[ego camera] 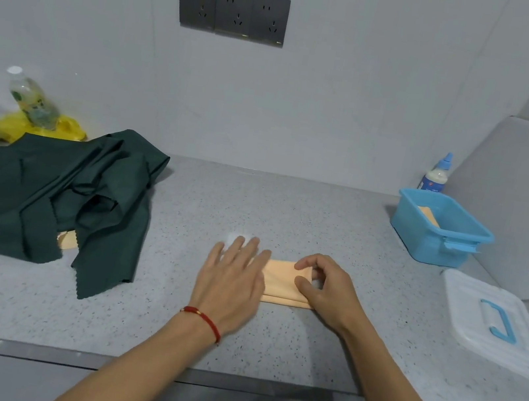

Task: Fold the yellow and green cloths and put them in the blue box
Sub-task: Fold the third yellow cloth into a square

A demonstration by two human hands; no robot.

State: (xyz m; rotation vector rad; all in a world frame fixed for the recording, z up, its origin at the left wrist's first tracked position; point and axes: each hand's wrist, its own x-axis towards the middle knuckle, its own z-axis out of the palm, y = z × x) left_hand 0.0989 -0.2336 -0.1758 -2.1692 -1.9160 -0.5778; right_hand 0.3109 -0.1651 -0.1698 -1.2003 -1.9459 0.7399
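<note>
A pale yellow cloth, folded into a narrow strip, lies on the grey counter in front of me. My left hand lies flat on its left end, fingers straight. My right hand pinches the strip's right end between thumb and curled fingers. Crumpled dark green cloths lie in a heap at the left, with bits of yellow cloth showing under them. The blue box stands open at the back right with a folded yellow cloth inside.
The box's clear lid with a blue handle lies at the right. A white squeeze bottle stands behind the box. A plastic bottle and a yellow bag sit at the back left. The counter's front edge runs just below my wrists.
</note>
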